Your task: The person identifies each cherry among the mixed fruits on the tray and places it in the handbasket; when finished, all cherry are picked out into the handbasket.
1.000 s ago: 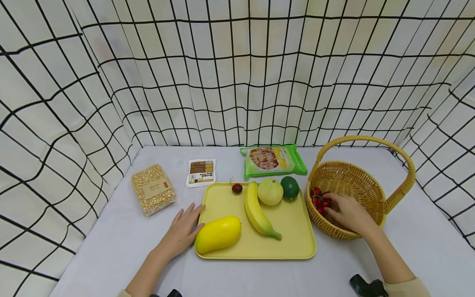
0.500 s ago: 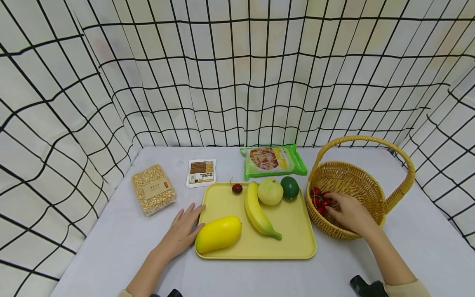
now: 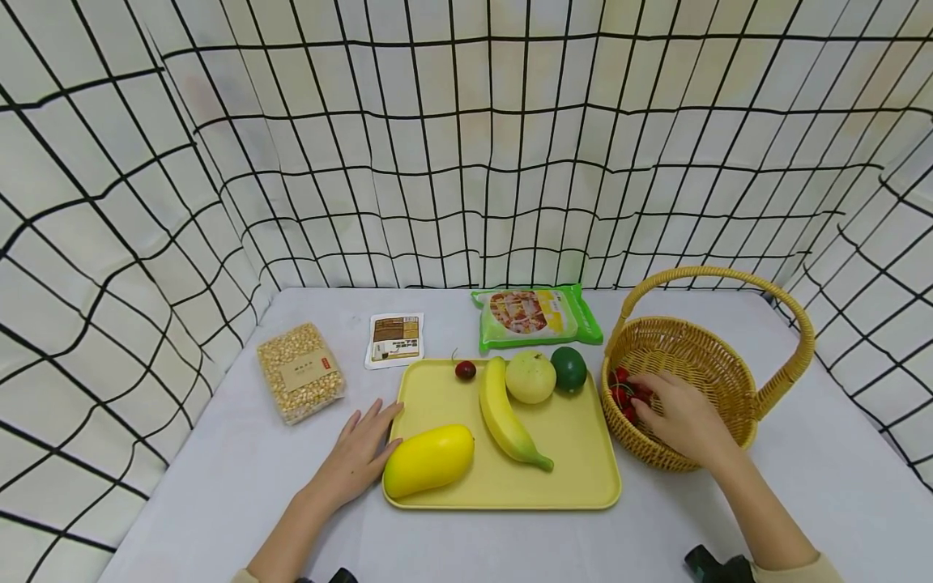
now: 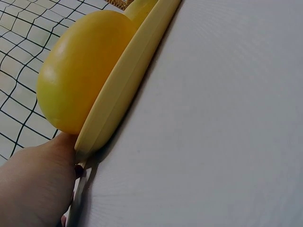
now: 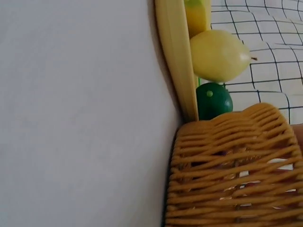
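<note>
My left hand [image 3: 357, 455] rests on the white cloth, fingers stretched out, its fingertips and thumb at the left edge of the yellow tray [image 3: 579, 490]. Beside its thumb lies a plump yellow mango-like fruit [image 3: 430, 461]. In the wicker basket [image 3: 692, 344], my right hand [image 3: 685, 414] has thumb and fingers on either side of a red cherry among several cherries [image 3: 619, 395]; the fingers partly cover it. The basket's wall [image 5: 227, 175] hides this hand's fingers in the right wrist view. A banana [image 3: 505, 417], a pale yellow-green pear [image 3: 530, 376] and a single dark cherry [image 3: 465, 371] lie on the tray.
A dark green oval fruit [image 3: 568, 368] sits at the tray's back right corner. Behind the tray lie a green food packet [image 3: 535, 314] and a small white-brown packet [image 3: 394, 340]. A bag of corn kernels [image 3: 300, 372] lies left. The basket's handle [image 3: 798, 348] arches high.
My right hand has shifted slightly, its fingertips a little farther left and up among the cherries. The left hand, tray and fruit on it stay put.
</note>
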A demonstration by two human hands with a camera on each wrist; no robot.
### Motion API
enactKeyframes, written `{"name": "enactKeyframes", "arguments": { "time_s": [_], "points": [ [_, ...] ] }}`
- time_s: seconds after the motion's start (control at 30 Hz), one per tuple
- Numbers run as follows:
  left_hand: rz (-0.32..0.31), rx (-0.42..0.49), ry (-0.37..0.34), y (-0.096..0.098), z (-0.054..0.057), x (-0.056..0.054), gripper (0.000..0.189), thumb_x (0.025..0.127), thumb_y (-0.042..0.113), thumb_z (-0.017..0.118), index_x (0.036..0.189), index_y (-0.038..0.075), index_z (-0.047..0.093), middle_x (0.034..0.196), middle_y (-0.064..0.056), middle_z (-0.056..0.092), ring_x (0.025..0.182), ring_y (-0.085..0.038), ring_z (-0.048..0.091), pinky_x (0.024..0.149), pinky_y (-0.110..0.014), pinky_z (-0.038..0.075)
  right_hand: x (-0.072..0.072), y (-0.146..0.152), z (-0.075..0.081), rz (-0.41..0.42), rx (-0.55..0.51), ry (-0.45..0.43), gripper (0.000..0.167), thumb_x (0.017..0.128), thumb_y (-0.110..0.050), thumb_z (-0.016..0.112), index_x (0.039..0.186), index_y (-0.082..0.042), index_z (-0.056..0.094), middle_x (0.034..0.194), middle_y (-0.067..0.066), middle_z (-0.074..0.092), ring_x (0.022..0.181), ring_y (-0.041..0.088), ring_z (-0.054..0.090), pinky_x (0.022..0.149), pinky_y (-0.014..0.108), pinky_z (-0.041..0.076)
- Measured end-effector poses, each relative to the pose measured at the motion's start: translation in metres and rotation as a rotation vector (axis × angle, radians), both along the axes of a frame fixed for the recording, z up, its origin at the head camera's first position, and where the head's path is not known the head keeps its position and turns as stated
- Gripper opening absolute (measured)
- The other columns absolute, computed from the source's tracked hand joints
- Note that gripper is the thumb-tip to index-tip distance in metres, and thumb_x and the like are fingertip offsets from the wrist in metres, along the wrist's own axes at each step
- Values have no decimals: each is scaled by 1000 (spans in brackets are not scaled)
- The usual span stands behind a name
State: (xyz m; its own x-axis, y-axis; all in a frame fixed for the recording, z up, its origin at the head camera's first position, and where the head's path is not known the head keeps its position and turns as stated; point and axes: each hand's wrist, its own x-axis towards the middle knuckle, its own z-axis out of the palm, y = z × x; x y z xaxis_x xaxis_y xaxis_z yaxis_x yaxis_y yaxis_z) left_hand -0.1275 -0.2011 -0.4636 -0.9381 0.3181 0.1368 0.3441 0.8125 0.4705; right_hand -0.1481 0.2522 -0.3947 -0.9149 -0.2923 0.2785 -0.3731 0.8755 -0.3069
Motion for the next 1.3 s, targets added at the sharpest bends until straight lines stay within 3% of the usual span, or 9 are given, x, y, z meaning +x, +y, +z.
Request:
{"name": "enactKeyframes", "arguments": {
  "time_s": [0.33,0.67,1.3],
  "points": [
    [0,5,-5,0,0,0,53,92,27,55,139,9,38,141,-10,40,135,-30,23,108,-54,8,4,-23,11,49,-26,102,31,82,-14,67,111,-6,63,100,11,60,88,24,55,64,37,51],
    [0,8,-3,0,2,1,53,92,26,55,139,9,38,141,-10,40,135,-31,23,109,-54,8,-1,-45,15,172,-20,266,30,76,-9,70,105,-7,64,97,8,58,90,22,54,69,36,51],
    [5,5,-11,0,1,0,52,93,28,54,139,9,38,141,-10,40,135,-30,23,109,-53,8,-14,-98,6,338,34,353,31,73,-8,71,103,-9,65,100,7,59,91,23,54,77,35,49]
  ]
}}
